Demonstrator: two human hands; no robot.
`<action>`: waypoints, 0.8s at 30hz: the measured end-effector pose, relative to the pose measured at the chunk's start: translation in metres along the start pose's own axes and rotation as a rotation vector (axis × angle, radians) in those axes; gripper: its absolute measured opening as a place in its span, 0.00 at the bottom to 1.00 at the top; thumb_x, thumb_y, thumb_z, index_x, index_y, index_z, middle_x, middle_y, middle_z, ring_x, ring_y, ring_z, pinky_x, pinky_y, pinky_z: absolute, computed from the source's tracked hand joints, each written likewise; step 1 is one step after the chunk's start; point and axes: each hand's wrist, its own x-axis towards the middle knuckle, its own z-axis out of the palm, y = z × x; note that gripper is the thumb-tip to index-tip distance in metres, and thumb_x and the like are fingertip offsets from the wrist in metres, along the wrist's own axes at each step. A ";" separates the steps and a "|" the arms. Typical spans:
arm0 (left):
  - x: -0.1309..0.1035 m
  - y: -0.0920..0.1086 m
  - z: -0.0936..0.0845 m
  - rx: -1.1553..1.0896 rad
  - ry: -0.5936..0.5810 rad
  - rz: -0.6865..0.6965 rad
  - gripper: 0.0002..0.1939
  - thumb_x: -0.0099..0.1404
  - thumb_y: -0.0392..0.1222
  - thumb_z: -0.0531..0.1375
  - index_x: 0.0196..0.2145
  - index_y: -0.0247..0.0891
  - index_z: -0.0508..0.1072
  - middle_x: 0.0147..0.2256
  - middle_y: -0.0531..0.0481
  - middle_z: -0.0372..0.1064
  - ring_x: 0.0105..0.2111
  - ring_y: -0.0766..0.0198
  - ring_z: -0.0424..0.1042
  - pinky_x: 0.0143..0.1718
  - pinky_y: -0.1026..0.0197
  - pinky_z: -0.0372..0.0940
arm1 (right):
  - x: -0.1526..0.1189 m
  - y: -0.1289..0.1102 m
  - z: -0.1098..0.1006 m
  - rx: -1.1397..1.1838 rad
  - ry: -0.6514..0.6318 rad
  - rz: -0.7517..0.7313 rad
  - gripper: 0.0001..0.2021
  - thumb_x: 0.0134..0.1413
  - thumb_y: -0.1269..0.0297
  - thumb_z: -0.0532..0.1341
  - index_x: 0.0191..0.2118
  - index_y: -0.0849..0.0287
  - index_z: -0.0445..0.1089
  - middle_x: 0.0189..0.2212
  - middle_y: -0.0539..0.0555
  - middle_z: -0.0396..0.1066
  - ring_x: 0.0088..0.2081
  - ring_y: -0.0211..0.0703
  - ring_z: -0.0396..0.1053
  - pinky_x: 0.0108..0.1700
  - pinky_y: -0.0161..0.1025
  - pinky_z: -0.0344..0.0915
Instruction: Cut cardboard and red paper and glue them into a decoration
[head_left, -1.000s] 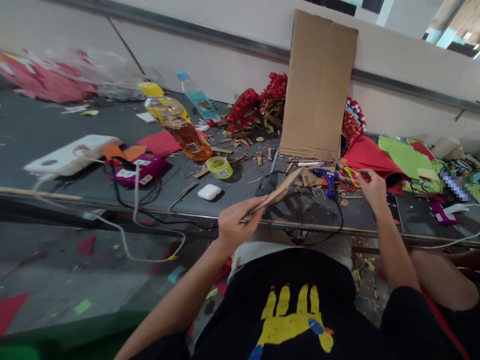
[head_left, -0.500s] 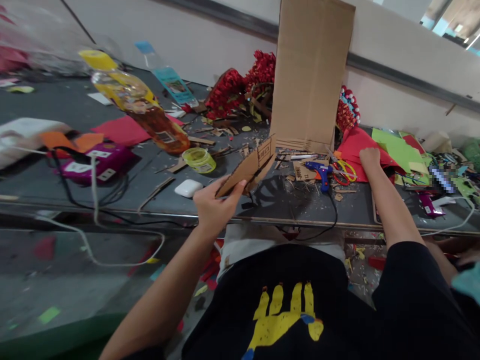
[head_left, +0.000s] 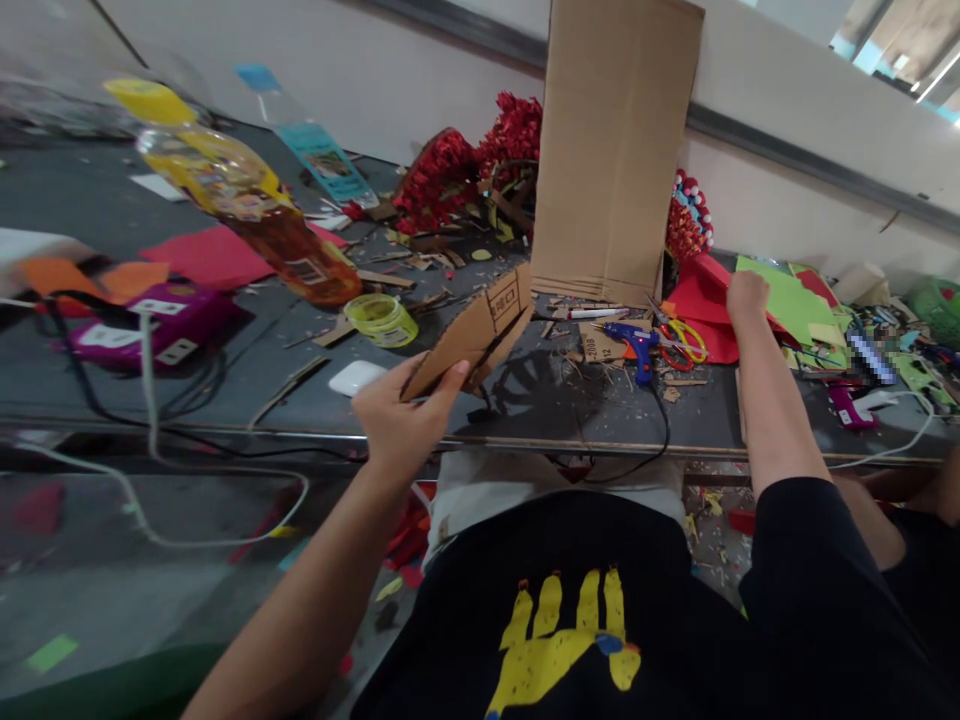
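My left hand [head_left: 401,412] pinches a folded piece of brown cardboard [head_left: 474,335] between thumb and fingers and holds it above the front of the table. Black printing marks its upper part. My right hand [head_left: 748,298] is closed in a fist over the red sheets [head_left: 694,305]; its fingertips are hidden, so I cannot make out what they grip. Left of that hand lie scissors [head_left: 686,345] with red and yellow handles and a blue glue gun [head_left: 637,345] near a small cardboard scrap [head_left: 596,343].
A tall cardboard panel [head_left: 615,150] stands against the wall. A tilted-looking bottle of brown drink [head_left: 262,215], a yellow-green tub [head_left: 382,320] and a white case [head_left: 358,377] are on the left. Green sheets [head_left: 787,298] lie right. Cardboard scraps and cables spread over the table [head_left: 525,410].
The camera view has turned slightly right. My right hand has risen a little over the red sheets, still closed. My left hand keeps the cardboard piece in nearly the same pose.
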 end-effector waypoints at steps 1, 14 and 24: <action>0.000 0.000 -0.001 -0.002 -0.013 -0.002 0.14 0.58 0.50 0.63 0.31 0.35 0.76 0.22 0.56 0.69 0.22 0.68 0.66 0.25 0.64 0.61 | 0.003 0.003 -0.004 0.033 0.014 0.062 0.15 0.59 0.76 0.52 0.46 0.75 0.73 0.41 0.76 0.73 0.47 0.59 0.72 0.45 0.50 0.67; 0.002 -0.005 0.000 -0.050 -0.007 -0.097 0.16 0.57 0.53 0.63 0.31 0.34 0.75 0.22 0.56 0.68 0.23 0.67 0.67 0.25 0.63 0.64 | 0.017 0.051 -0.043 0.476 0.069 0.284 0.15 0.49 0.58 0.67 0.36 0.66 0.77 0.22 0.55 0.71 0.25 0.36 0.59 0.37 0.38 0.59; 0.004 0.001 0.002 -0.085 0.006 -0.126 0.21 0.54 0.56 0.63 0.30 0.32 0.75 0.20 0.54 0.67 0.21 0.65 0.66 0.23 0.62 0.64 | 0.003 0.050 -0.060 0.751 0.038 0.252 0.16 0.54 0.60 0.64 0.43 0.68 0.74 0.15 0.42 0.54 0.19 0.31 0.49 0.27 0.35 0.53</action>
